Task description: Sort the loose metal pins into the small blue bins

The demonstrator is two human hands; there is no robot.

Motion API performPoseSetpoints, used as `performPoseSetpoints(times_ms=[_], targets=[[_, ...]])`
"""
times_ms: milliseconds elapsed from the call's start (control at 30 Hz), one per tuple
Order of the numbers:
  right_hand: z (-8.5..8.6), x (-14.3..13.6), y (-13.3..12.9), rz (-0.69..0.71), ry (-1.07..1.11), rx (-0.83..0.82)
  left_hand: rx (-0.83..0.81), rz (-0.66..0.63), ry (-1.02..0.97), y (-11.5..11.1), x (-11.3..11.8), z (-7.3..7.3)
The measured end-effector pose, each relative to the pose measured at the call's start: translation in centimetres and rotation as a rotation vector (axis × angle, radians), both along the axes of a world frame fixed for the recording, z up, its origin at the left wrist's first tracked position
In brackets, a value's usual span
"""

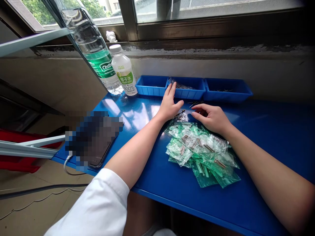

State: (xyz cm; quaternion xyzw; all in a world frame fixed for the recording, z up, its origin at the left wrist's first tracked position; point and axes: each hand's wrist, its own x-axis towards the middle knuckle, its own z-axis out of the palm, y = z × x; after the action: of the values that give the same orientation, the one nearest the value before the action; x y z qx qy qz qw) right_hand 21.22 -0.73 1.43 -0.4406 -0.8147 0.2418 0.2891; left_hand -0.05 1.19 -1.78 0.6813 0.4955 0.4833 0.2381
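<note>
My left hand [169,104] reaches to the middle blue bin [189,95], its fingers stretched out and their tips at the front rim. A clear bag of thin metal pieces [182,86] lies in that bin. My right hand [212,118] hovers over the table, fingers bent, with a gap between thumb and forefinger and nothing visible in it. Thin dark pins [196,103] lie just beyond its fingertips. More dark pins [179,114] lie on a small clear bag between my hands. Nearer me is a pile of small clear and green bags [197,147] holding metal pins.
A left blue bin [152,90] and a right blue bin [227,95] flank the middle one; a few thin pins show in the right. A large water bottle [91,49] and a small white-capped bottle [124,72] stand left. A blurred phone-like device [98,141] lies at the blue table's [157,177] left edge.
</note>
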Motion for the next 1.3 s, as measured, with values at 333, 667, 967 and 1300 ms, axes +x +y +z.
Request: performPoseSetpoints(times_ms=[333,667,967,1300], targets=[[-0.5,0.5,0.6,-0.016,0.063,-0.030,-0.090,0.202,0.073,-0.3,0.9,3.1],[-0.4,0.4,0.5,-0.011,0.051,-0.014,-0.045,0.344,0.089,0.8,1.6,3.4],[-0.1,0.4,0.4,-0.018,0.029,-0.026,0.110,0.133,-0.042,1.5,0.5,0.7],[0.1,0.3,0.2,-0.018,0.013,-0.019,0.005,0.068,-0.341,1.0,-0.1,1.5]])
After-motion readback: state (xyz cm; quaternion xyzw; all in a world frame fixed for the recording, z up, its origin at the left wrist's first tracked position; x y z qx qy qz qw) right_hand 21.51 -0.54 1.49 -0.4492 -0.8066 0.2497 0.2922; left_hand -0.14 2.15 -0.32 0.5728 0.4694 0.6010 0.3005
